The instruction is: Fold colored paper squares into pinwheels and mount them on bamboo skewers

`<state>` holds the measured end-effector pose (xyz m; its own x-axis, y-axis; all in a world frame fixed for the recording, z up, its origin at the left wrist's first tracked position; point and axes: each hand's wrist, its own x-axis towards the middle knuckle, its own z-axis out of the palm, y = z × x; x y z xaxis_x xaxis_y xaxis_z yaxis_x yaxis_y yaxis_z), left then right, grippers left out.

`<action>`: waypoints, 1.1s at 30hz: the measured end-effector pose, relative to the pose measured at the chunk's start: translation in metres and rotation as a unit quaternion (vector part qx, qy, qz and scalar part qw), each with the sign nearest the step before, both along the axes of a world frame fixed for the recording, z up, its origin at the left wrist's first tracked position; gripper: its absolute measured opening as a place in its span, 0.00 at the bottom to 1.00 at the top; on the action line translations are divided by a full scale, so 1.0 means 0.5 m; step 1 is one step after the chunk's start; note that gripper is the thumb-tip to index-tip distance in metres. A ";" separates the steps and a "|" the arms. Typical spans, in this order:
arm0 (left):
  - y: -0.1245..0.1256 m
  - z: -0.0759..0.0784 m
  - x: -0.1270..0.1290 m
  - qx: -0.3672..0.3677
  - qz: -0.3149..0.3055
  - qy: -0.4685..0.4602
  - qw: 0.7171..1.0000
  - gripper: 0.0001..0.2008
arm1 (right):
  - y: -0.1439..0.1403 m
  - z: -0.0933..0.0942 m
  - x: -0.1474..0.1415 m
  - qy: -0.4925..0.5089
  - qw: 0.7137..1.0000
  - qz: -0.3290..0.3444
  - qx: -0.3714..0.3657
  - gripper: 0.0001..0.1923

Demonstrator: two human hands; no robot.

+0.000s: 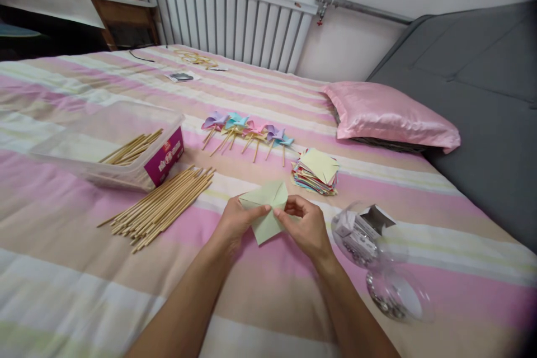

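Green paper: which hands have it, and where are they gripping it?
Both hands hold the green paper: the left hand at its left edge, the right hand pinching folded flaps near its centre.

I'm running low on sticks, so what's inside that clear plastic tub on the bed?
Inside the clear plastic tub lies a bundle of thin wooden sticks. Its pink label hides the sticks' near ends.
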<state>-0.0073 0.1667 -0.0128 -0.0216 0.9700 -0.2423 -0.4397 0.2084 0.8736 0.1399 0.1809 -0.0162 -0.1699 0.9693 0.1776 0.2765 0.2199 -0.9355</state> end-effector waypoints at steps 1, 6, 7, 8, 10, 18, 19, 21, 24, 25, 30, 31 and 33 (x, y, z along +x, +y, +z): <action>0.000 0.000 0.001 0.001 -0.003 -0.003 1.000 0.16 | 0.001 -0.001 0.001 0.001 1.000 0.002 -0.002 0.10; -0.002 0.004 0.007 0.008 -0.014 -0.011 1.000 0.16 | 0.004 -0.003 0.003 0.048 0.998 -0.006 -0.032 0.08; -0.002 0.004 0.008 0.007 -0.013 -0.011 1.000 0.16 | 0.004 -0.004 0.003 0.058 0.998 -0.007 -0.040 0.08; -0.002 0.005 0.009 0.005 -0.011 -0.008 1.000 0.17 | 0.004 -0.005 0.003 0.066 0.997 -0.007 -0.045 0.08; -0.001 0.005 0.010 0.004 -0.006 0.004 1.000 0.17 | 0.005 -0.007 0.002 0.079 0.996 -0.007 -0.050 0.08; 0.000 0.004 0.001 0.013 -0.044 0.005 0.999 0.19 | 0.011 -0.005 0.008 0.107 0.991 0.000 -0.078 0.10; 0.000 0.006 -0.002 0.010 -0.059 -0.002 0.998 0.19 | 0.012 -0.003 0.013 0.123 0.987 0.009 -0.103 0.11; -0.001 0.012 -0.010 0.003 -0.086 -0.016 0.996 0.17 | 0.013 0.002 0.023 0.160 0.972 0.038 -0.166 0.13; -0.003 0.017 -0.018 -0.026 -0.110 -0.024 0.993 0.17 | 0.014 0.008 0.037 0.186 0.950 0.089 -0.232 0.16; -0.004 0.017 -0.019 -0.035 -0.122 -0.023 0.992 0.18 | 0.014 0.009 0.041 0.185 0.948 0.101 -0.238 0.16; -0.007 0.013 -0.014 -0.045 -0.170 0.006 0.984 0.15 | 0.017 0.007 0.046 0.158 0.957 0.128 -0.207 0.17; -0.008 0.011 -0.012 -0.042 -0.168 0.009 0.985 0.15 | 0.017 0.007 0.045 0.146 0.962 0.126 -0.195 0.17; -0.009 0.005 -0.011 -0.036 -0.158 0.015 0.987 0.15 | 0.019 0.005 0.044 0.117 0.971 0.119 -0.170 0.16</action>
